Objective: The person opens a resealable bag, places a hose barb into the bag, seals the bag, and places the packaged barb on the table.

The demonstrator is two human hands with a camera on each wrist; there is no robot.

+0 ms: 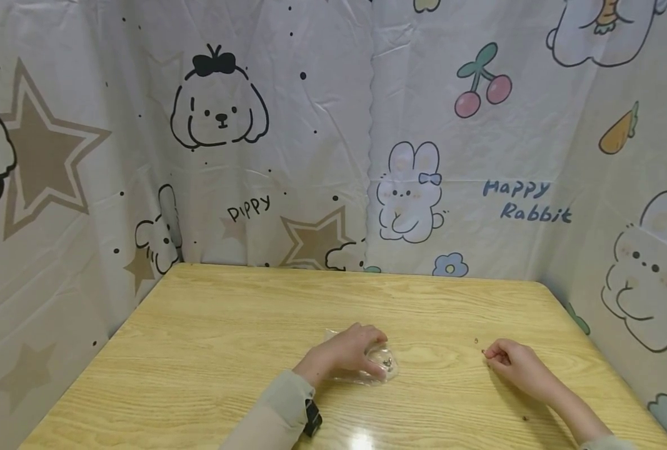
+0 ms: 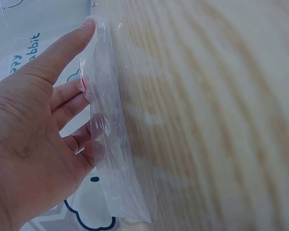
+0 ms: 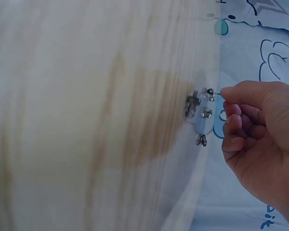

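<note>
Pale wood-grain table (image 1: 243,337), cartoon curtains (image 1: 310,144) around it: your left hand (image 1: 344,351) is spread, thumb and fingers resting on a clear bag (image 2: 111,139) with metal bits (image 1: 387,362) on or inside it. Your right hand (image 1: 521,367), apart to the right, pinches a tiny piece (image 1: 484,352) at its fingertips, near a loose ring (image 1: 476,340)

2 bits of text can be read, both printed on the off-white fabric curtain with cartoon animals (image 1: 322,156): black hand-drawn lettering (image 1: 249,207) that's best read as "DIPPY", and slanted blue lettering (image 1: 527,201), "Happy Rabbit", split over 2 lines. In the left wrist view, "Rabbit" is cut to "abbit".
</note>
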